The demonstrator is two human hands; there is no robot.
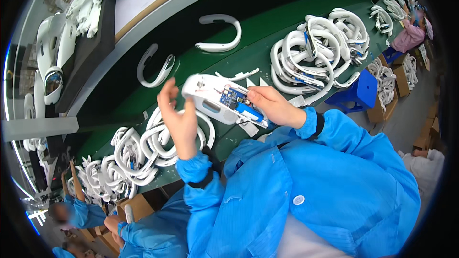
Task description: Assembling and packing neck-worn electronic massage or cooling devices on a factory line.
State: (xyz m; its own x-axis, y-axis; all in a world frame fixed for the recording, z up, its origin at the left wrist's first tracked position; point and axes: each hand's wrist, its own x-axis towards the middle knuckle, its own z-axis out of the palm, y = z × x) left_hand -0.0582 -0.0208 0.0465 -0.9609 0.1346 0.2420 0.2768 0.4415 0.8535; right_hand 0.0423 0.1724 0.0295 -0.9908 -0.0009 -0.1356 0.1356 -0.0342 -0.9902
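My right hand [277,107] grips a white curved neckband housing [202,91], its thumb lying over the opened end. Inside that end sit a blue circuit board [230,98] and a blue cylindrical battery [249,112], with thin red wires running toward the other end. My left hand [179,119] is raised beside the housing's left end, fingers apart and nothing held in them. Its thumb is close to the housing; whether they touch, I cannot tell. Behind the housing, a narrow white curved strip [239,75] lies on the green bench.
Piles of white neckbands stand on the green bench [258,57], one pile [311,57] to the right and another [143,148] to the left. Two loose curved pieces lie farther back. A shelf [158,2] overhangs the far side. A blue stool [356,91] and co-workers are nearby.
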